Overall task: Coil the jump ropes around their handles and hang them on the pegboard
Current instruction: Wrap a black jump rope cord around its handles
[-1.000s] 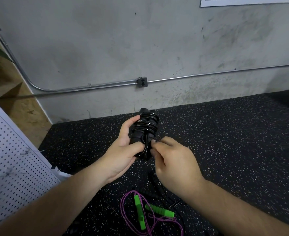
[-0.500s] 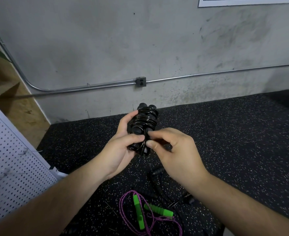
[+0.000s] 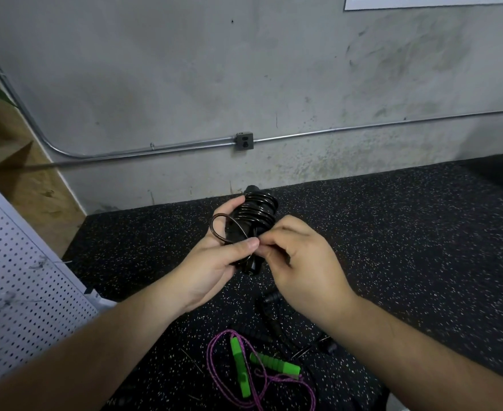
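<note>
Left hand (image 3: 211,265): grip curled round the paired handles of the black jump rope (image 3: 257,213), thumb laid across the front, holding the bundle upright in the air above the floor. Right hand (image 3: 303,262): grip pinching the cord between thumb and forefinger low on the bundle, just beside the left thumb tip. The cord lies in close turns round the upper half of the handles; one loose loop (image 3: 218,229) stands out to the left over the left fingers. Below the hands, on the speckled black floor (image 3: 407,238), lie a purple jump rope (image 3: 240,366) with green handles (image 3: 274,364) (uncoiled) and, just beyond it, further black handles and cord (image 3: 269,314). A white pegboard (image 3: 16,292) stands at far left; the grey wall (image 3: 185,69) behind carries a metal conduit (image 3: 155,149) and an outlet box (image 3: 244,140).
</note>
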Motion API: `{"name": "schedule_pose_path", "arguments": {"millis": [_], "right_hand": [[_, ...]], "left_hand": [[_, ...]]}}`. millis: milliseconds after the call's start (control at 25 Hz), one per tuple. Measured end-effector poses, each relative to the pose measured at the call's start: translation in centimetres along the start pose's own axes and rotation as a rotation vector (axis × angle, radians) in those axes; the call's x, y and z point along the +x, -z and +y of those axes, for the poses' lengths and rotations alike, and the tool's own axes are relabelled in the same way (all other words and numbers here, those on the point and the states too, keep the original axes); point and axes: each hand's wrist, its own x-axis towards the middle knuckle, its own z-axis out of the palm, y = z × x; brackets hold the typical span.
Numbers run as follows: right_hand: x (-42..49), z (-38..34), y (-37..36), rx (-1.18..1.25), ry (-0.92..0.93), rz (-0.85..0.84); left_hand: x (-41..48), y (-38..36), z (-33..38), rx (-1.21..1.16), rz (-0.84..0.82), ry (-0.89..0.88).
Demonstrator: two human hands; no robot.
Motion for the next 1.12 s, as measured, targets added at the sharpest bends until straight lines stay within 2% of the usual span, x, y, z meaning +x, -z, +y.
{"name": "schedule_pose_path", "arguments": {"millis": [240, 360, 480, 640, 720, 800, 880, 960, 1120], "right_hand": [[0.4, 0.9, 0.3, 0.062, 0.034, -0.076], [0.2, 1.1, -0.4, 0.025, 0.102, -0.026], [0.3, 1.1, -0.7, 0.009, 0.124, -0.075], [1.5, 1.9, 0.9, -0.269, 0.234, -0.205], [2.0, 2.9, 1.8, -0.413, 0.191, -0.301], [2.3, 3.8, 2.0, -0.444, 0.134, -0.403], [2.6, 4.4, 1.6, -0.420, 0.099, -0.419], [2.9, 4.6, 0.9, -0.471, 0.094, -0.364], [3.7, 4.0, -1.9, -0.537, -0.002, -0.311]], "left_hand": [[0.4, 1.1, 1.3, -0.046, 0.027, 0.023], [0.2, 1.1, 0.7, -0.017, -0.018, 0.067], [0.0, 1.6, 0.6, 0.033, -0.067, 0.102], [0.2, 3.2, 1.7, 0.096, -0.118, 0.137], [0.3, 4.0, 2.2, 0.176, -0.163, 0.170], [0.2, 4.7, 2.4, 0.248, -0.190, 0.204], [0.2, 5.1, 2.4, 0.241, -0.136, 0.229], [0.6, 5.6, 2.5, 0.249, 0.024, 0.187], [0.6, 6.8, 3.3, 0.695, 0.353, -0.059]]}}
